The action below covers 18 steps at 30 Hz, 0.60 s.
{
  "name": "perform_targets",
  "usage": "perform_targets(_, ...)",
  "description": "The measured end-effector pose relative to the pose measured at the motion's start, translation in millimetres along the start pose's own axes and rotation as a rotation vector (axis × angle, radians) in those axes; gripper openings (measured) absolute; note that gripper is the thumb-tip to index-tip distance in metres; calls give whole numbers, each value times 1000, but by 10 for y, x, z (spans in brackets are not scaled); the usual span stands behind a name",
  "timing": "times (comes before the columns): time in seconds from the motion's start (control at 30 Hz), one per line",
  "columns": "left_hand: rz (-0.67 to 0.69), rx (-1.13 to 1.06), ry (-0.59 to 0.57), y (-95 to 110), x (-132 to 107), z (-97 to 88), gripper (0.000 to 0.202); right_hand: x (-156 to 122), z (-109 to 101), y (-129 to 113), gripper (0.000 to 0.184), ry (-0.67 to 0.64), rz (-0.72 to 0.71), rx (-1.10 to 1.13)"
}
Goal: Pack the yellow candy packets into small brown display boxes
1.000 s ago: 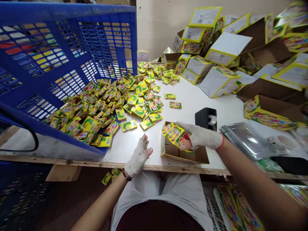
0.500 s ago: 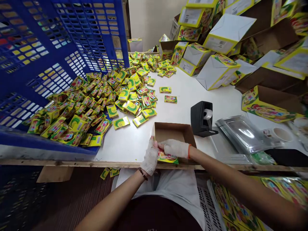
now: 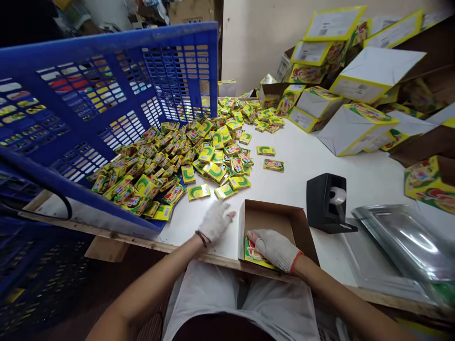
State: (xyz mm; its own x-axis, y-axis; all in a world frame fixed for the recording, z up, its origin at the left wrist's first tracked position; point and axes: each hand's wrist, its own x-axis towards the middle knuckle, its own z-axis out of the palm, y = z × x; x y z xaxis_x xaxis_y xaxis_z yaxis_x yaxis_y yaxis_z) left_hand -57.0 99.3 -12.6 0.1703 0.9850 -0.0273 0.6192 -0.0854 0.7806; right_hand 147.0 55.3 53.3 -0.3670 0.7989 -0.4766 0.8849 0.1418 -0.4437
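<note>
So the right hand (image 3: 273,248), in a whitish knit glove with bare fingertips, is down inside an open, brown-lined cardboard box (image 3: 268,220), lying over a yellow-and-green printed carton piece (image 3: 253,255) tucked into the near left corner. The thumb rests at its upper edge, but the palm hides the rest, so I can't tell if the fingers are clamped on it or just pressing. The left hand (image 3: 215,225), gloved the same way, is a bit blurry over the white tabletop (image 3: 291,151), thumb apart from the fingers, nothing visible in it. My take: press flat and square so the piece sits snug against the corner walls, and don't lean on the cardboard sides, they look bendy. Watch the near side too, since the box sits right up at the raw wooden table edge (image 3: 227,262) and a hard push toward the body could tip it. To its right, the black tape dispenser (image 3: 322,201) is crowding the far corner, so I'd swing wide of that. Best room looks like the bare strip behind the box, apart from two loose little packs (image 3: 273,165). On the left, the gap before the heap of small yellow-green packs (image 3: 159,166) is narrower, so keep reaches there low and short.
</note>
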Motion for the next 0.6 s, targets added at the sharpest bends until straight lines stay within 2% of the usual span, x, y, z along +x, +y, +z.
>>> perform_targets(0.1, -63, 221, 160, -259, 325, -555, 47, -21, -55, 165, 42, 49, -66, 91)
perform_targets(0.17, -108, 387, 167, -369, 401, -767, 48, -23, -151, 243, 43, 200, -99, 140)
perform_targets(0.2, -121, 427, 158, -386, 399, -811, 46, -8, -214, 247, 44, 299, -132, 143)
perform_targets(0.3, -117, 405, 127, -264, 309, -747, 43, 136, -419, 66, 39, 552, -351, 10)
perform_targets(0.37, -19, 249, 61, -86, 253, -626, 43, 306, -545, -166, 39, 625, -504, -199)
perform_targets(0.4, 56, 128, 7, 8, 242, -565, 41, 400, -604, -278, 36, 617, -539, -315)
perform_targets(0.47, 145, -87, -72, 161, 267, -464, 40, 567, -727, -427, 23, 540, -496, -502)
perform_targets(0.5, 138, -141, -77, 208, 302, -423, 45, 629, -794, -444, 19, 496, -430, -546)
perform_targets(0.53, 100, -147, -57, 232, 349, -387, 47, 672, -864, -421, 17, 468, -352, -542)
perform_targets(0.6, 11, -115, 22, 218, 462, -319, 35, 707, -999, -282, 15, 483, -181, -351)
